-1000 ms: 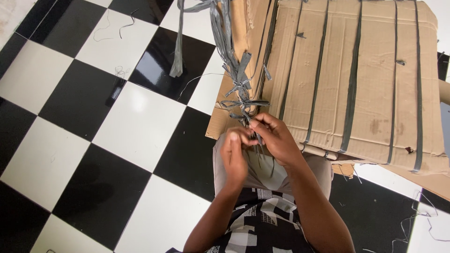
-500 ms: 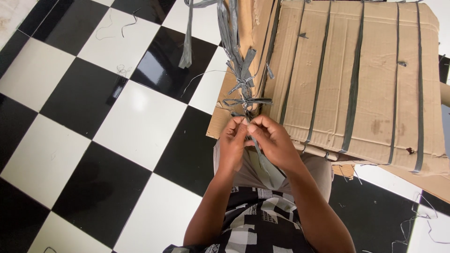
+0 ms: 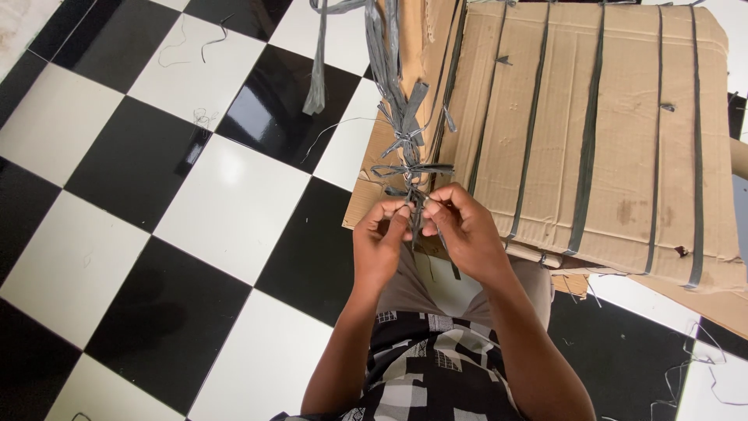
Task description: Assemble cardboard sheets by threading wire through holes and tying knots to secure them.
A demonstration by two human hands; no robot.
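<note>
My left hand [image 3: 381, 243] and my right hand [image 3: 461, 231] meet in front of me, fingertips pinched together on grey flat strips [image 3: 399, 129] that run up and away in a knotted bundle. Several knots with short loose ends sit just above my fingers. The bundle lies along the left edge of a stack of brown cardboard [image 3: 608, 132] bound by dark straps. One loose strip end [image 3: 316, 78] hangs over the floor to the left.
The floor is black and white checkered tile [image 3: 226, 203], with thin loose threads scattered on it. The cardboard stack fills the upper right. My lap, in a black and white patterned garment [image 3: 436, 374], is at the bottom.
My hands have shifted slightly and the fingertips have drawn closer together on the strips below the knots. The view has tilted a little.
</note>
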